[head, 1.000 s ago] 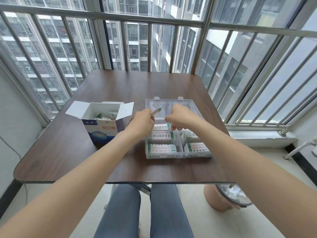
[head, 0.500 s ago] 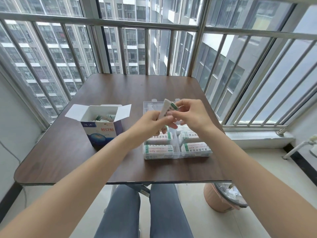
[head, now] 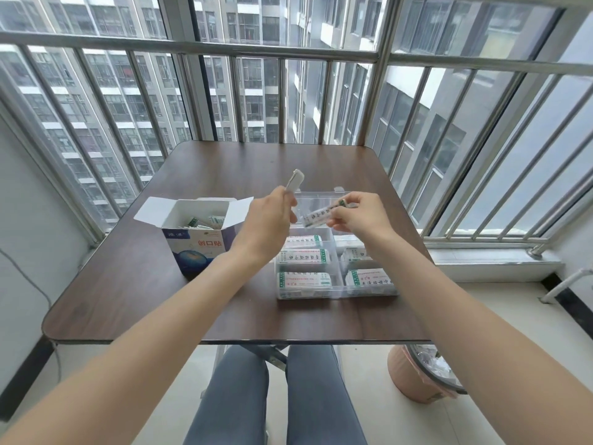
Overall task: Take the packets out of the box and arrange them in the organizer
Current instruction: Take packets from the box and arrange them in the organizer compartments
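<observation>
Over organizer (head: 335, 292) — left hand (head: 268, 221): packets (head: 294, 181) | right hand (head: 359, 216): one packet (head: 317, 216)

Clear glossy plastic organizer (head: 337, 292); cardboard box (head: 199, 248); matt wood-grain table (head: 128, 284); metal railing (head: 192, 49).

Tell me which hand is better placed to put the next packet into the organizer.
The right hand, probably. It pinches a packet directly above the organizer. The left hand holds its packets raised, nearer the box.
</observation>
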The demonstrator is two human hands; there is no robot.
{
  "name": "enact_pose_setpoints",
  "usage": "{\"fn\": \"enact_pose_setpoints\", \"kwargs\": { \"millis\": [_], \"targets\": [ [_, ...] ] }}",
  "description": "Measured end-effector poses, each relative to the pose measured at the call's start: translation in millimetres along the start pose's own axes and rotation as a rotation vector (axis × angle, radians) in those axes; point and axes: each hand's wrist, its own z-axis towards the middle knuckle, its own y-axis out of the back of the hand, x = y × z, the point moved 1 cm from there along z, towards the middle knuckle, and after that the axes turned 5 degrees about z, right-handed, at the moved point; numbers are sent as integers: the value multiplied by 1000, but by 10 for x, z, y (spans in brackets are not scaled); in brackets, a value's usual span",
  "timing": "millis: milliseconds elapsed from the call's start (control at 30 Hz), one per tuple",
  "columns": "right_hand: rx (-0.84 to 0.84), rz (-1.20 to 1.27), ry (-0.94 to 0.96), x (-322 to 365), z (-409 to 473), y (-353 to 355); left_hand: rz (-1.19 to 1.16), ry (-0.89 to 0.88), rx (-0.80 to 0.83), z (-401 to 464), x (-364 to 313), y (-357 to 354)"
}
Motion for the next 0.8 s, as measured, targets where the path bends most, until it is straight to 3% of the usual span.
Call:
{"fn": "enact_pose_setpoints", "kwargs": {
  "millis": [333,567,700,800],
  "targets": [
    [84,-657,118,-98,58,-410,-118,87,33,3,71,-76],
    [66,-873,217,-104,39,-469,-191,110,56,19,50,-86],
    [94,-760,197,-60,75,-393,-260,139,96,6,43,-89],
    [126,-184,73,66,42,-240,-390,167,138,-20,52,-110]
  ]
}}
